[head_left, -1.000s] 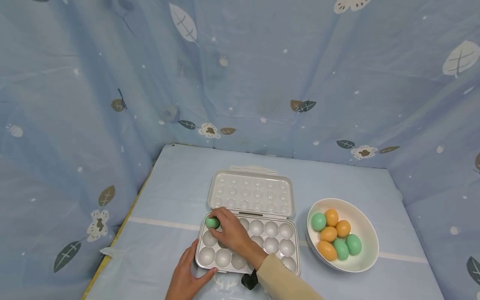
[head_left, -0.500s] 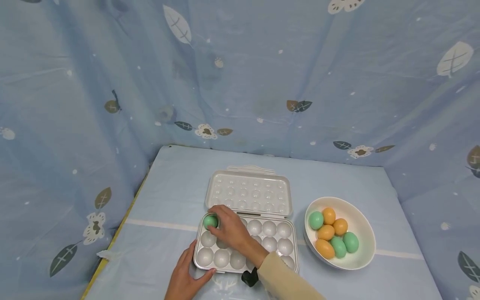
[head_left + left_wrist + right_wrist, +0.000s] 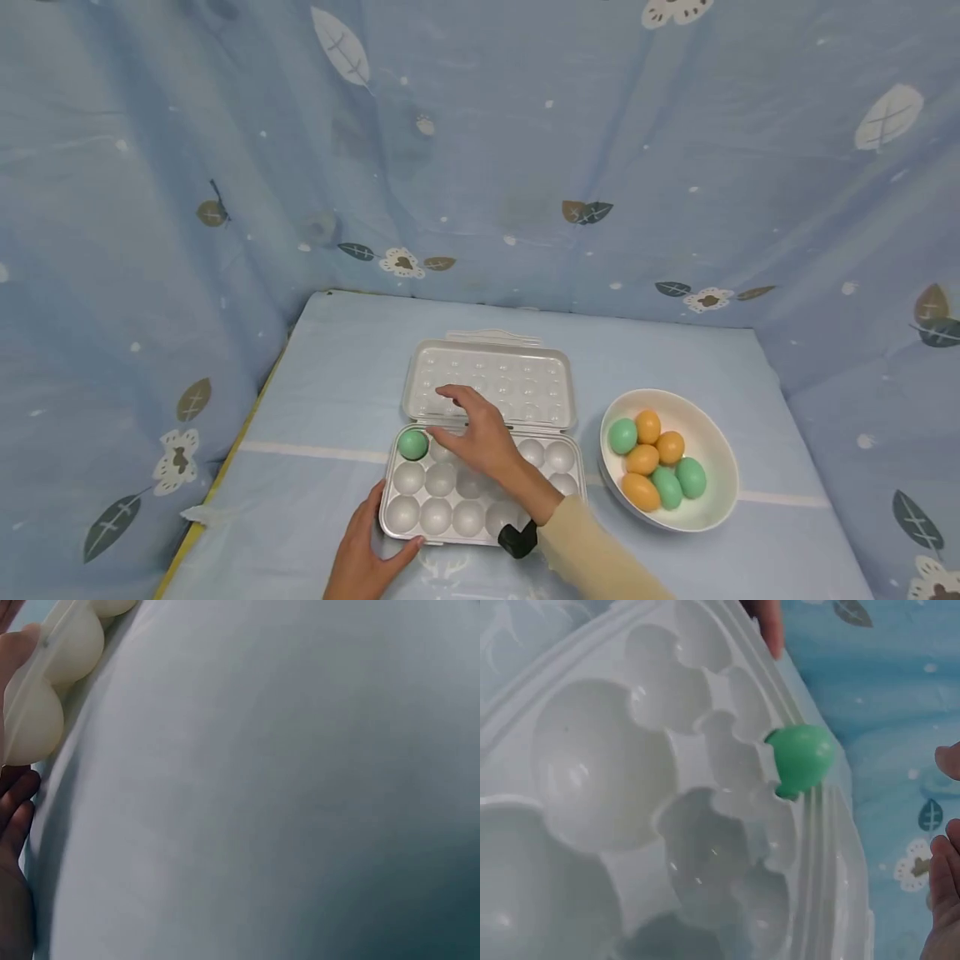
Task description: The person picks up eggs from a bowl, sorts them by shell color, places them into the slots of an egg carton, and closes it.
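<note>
An egg carton (image 3: 437,516) lies with its lid folded back, its cups facing up. One green egg (image 3: 412,444) sits in the far left corner cup, also seen as a green egg (image 3: 802,757) in the right wrist view. My right hand (image 3: 483,437) hovers over the carton just right of that egg, thumb and fingers spread apart, holding nothing. At the near left corner, my left hand (image 3: 365,550) holds the carton, fingers along its left side and thumb at the front edge. The left wrist view shows the thumb on the carton's rim (image 3: 30,682).
To the right stands a white bowl (image 3: 712,492) with several orange and green eggs inside. The carton's lid (image 3: 525,360) lies flat behind the cups. A light blue cloth (image 3: 315,500) covers the table, and patterned curtains (image 3: 480,167) enclose its back and sides.
My right hand has let go of the green egg, leaving it in the corner cup, and has moved away to the right with its fingers spread. My left hand keeps its hold on the carton.
</note>
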`<action>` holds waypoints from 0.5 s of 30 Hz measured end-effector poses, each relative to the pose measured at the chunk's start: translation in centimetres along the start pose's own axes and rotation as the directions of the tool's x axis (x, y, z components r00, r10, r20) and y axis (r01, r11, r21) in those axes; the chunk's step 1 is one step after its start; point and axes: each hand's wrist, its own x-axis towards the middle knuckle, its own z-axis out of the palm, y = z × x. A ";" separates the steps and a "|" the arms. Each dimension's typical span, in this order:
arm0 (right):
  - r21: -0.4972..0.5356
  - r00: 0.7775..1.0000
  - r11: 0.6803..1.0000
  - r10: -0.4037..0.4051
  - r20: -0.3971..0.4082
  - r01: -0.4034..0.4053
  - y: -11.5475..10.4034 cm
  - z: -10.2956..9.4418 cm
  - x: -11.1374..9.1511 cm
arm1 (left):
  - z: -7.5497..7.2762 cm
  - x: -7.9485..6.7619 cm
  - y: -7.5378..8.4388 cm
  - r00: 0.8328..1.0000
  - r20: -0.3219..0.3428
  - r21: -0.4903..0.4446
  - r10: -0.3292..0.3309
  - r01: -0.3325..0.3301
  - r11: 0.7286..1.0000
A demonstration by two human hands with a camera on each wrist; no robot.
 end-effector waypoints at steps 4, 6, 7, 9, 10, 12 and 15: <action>0.018 0.999 1.000 -0.017 -0.037 0.018 0.2 -1.5 0.1 | -0.3 -0.1 -0.2 1.000 0.009 0.016 -0.020 0.020 1.000; 0.017 0.998 1.000 -0.018 -0.057 0.019 0.3 -2.3 0.1 | -0.3 -0.1 -0.2 1.000 0.010 0.005 -0.017 0.017 1.000; 0.014 0.998 1.000 -0.019 -0.065 0.020 0.4 -2.7 0.1 | -0.3 -0.1 -0.3 1.000 0.008 -0.004 -0.013 0.013 1.000; 0.009 0.996 1.000 -0.025 -0.087 0.026 0.5 -3.7 0.1 | -0.2 0.0 -0.3 1.000 0.003 -0.033 -0.004 0.004 0.999; 0.004 0.995 1.000 -0.028 -0.096 0.029 0.6 -4.2 0.0 | -0.1 0.0 -0.2 1.000 0.001 -0.042 0.004 -0.003 0.999; -0.002 0.993 0.999 -0.033 -0.114 0.033 0.9 -5.2 -0.1 | 0.1 0.0 -0.2 1.000 -0.008 -0.047 0.019 -0.019 0.999; -0.020 0.989 0.999 -0.039 -0.144 0.037 1.4 -6.8 -0.3 | 0.3 0.0 -0.1 0.999 -0.015 -0.055 0.028 -0.029 0.998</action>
